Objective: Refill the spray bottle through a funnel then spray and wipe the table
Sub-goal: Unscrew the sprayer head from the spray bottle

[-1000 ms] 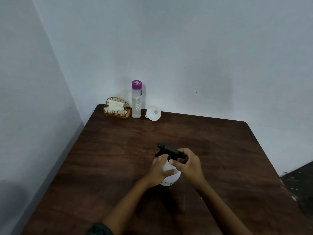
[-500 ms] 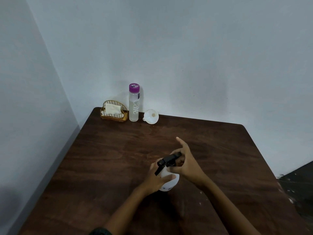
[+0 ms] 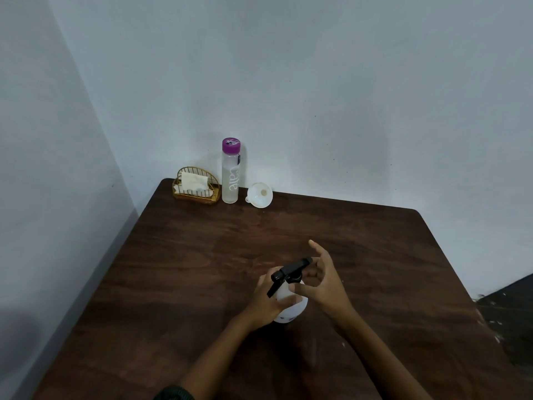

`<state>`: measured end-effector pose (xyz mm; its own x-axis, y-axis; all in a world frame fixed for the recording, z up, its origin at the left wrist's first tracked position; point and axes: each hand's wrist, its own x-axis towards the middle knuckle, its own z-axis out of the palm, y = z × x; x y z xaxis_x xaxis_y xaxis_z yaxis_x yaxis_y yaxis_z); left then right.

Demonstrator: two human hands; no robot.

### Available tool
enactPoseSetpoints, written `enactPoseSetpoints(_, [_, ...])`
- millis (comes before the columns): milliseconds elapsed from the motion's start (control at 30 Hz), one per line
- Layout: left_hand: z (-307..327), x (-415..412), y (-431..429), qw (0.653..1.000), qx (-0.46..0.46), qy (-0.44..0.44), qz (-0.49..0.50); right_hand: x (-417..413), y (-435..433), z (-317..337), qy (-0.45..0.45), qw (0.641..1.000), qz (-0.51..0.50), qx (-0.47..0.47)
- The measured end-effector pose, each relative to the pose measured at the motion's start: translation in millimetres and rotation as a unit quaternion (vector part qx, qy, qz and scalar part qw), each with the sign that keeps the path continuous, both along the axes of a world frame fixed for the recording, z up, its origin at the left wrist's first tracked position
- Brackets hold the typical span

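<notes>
Pale grey-blue walls meet in a corner at the upper left of the frame. Below them a dark brown wooden table [image 3: 202, 269] fills the lower half. A strip of dark floor [image 3: 510, 313] shows at the right edge.

Items noted at the table's far edge, upper centre-left, in a row from left to right:
- a gold wire holder [image 3: 184, 194] containing white napkins [image 3: 193, 181];
- just beside it, an upright clear water bottle [image 3: 230, 174] with a purple cap, closed;
- near that, a white funnel [image 3: 260, 195] lying tilted with its wide mouth facing the camera.

The spray bottle [image 3: 291, 308] stands on the table at lower centre of the frame, well apart from that row. It has a white rounded body, and its black trigger head [image 3: 291, 269] is in place on top, nozzle pointing toward the lower left.

The left hand [image 3: 268, 301] is wrapped around the white body, fingers curled over its near side. The right hand [image 3: 323, 284] is at the trigger head. The index finger is extended straight up and away. The thumb and the remaining curled fingers appear to pinch the black collar (the contact itself is partly hidden by the head). A dark sleeve [image 3: 173, 394] shows at the bottom edge on the left arm.
</notes>
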<state>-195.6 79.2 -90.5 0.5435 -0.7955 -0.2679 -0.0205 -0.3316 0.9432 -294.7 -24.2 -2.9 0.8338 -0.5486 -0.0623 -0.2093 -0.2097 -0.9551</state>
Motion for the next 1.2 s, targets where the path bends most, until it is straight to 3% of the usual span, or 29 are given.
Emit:
enactPoseSetpoints(167, [5, 1, 3, 1.000, 0.006, -0.010, -0.009, 3, 1, -2, -0.008, 0.999, -0.012, -0.040])
enactPoseSetpoints(333, [7, 4, 1, 0.990, 0.014, -0.125, -0.060, -1, -3, -1, -0.002, 0.999, 0.012, -0.035])
enactPoseSetpoints(567, [5, 0, 4, 1.000, -0.001, -0.009, -0.006, -2, 0, -2, -0.005, 1.000, 0.000, -0.008])
enactPoseSetpoints(900, [0, 2, 1, 1.000, 0.002, -0.002, -0.015, -9, 3, -4, 0.005, 1.000, 0.013, 0.000])
enactPoseSetpoints(1200, [-3, 3, 1, 1.000, 0.021, 0.018, -0.006, 0, 5, -6, 0.003, 0.999, -0.040, 0.022])
